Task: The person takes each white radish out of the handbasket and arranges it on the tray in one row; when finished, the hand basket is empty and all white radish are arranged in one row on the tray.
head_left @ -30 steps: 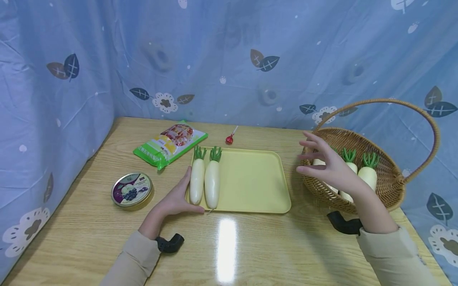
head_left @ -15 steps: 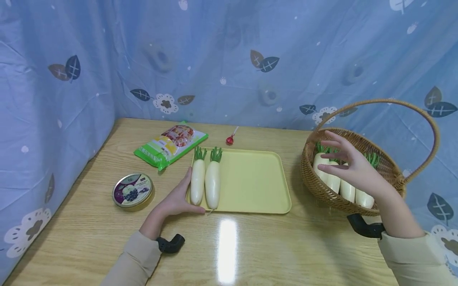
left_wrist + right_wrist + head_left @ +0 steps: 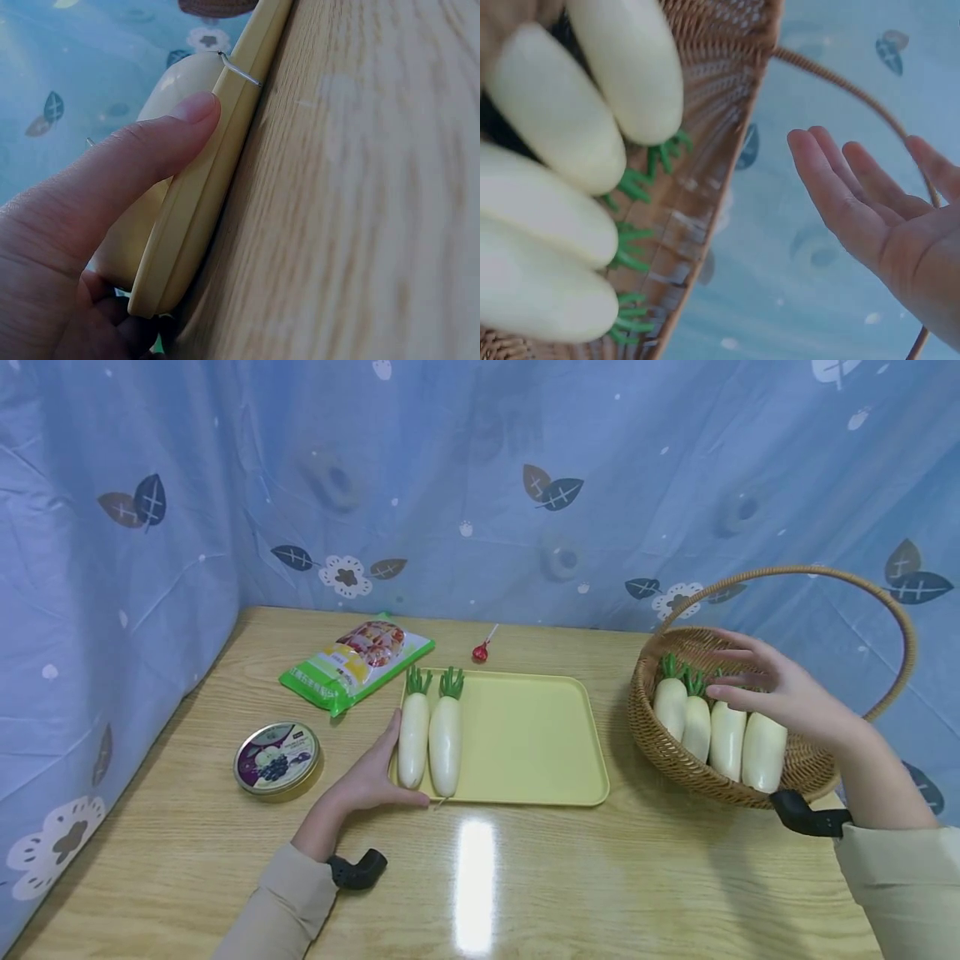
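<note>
Two white radishes [image 3: 446,747] with green tops lie side by side at the left end of a yellow tray [image 3: 532,739]. My left hand [image 3: 367,777] holds the tray's near left corner. Its thumb [image 3: 176,135] presses the front rim in the left wrist view, while the other fingers are at the left side, partly hidden. Over the right part of a wicker basket [image 3: 645,727], my right hand [image 3: 795,697] hovers with spread, slightly bent fingers and nothing in them. Several white radishes [image 3: 547,202] lie in a row in the basket; the hand hides some tops in the head view.
Left of the tray is a round tin [image 3: 276,760]. Behind it lies a green and white food bag [image 3: 356,664]. A red lollipop [image 3: 481,652] lies behind the tray. The basket's tall handle [image 3: 817,570] arches up at the right, before the blue curtain [image 3: 465,485].
My right hand has moved right across the basket, uncovering the radishes on its left side. The left hand and the tray have stayed put.
</note>
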`<state>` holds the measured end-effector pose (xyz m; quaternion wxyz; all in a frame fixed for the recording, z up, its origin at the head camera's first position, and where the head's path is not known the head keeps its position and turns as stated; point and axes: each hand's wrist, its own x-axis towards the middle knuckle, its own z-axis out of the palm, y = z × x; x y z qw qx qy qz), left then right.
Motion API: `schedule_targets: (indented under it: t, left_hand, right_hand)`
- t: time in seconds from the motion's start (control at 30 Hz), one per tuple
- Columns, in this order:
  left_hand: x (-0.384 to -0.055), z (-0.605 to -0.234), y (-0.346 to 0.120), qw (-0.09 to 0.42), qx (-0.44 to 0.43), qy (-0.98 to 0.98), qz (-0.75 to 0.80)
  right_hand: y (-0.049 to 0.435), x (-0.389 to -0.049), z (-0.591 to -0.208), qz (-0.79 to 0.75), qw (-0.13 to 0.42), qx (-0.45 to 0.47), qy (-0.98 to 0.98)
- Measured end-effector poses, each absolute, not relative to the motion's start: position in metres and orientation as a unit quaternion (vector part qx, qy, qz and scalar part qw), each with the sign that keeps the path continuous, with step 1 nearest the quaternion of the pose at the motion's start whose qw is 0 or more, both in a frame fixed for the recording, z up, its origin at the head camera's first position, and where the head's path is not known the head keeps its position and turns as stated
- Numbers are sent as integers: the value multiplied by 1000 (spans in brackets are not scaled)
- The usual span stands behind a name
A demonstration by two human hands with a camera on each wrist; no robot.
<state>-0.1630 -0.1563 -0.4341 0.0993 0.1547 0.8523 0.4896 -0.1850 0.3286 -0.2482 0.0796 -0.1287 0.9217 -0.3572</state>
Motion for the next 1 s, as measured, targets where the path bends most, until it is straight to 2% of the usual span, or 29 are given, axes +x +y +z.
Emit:
schedule_targets:
  t: [0.23, 0.57, 0.8, 1.0]
  left_hand:
    - [-163, -433, -157, 97, 151, 852, 492]
    - [-162, -433, -156, 97, 154, 852, 492]
    - [-162, -431, -155, 94, 155, 849, 496]
    - [-160, -427, -153, 92, 153, 848, 499]
  right_hand:
    - [347, -203, -243, -327, 131, -81, 932]
    - [375, -224, -254, -310, 203, -59, 927]
    - [387, -236, -257, -273, 250, -10, 929]
    - [395, -241, -259, -257, 317, 45, 912]
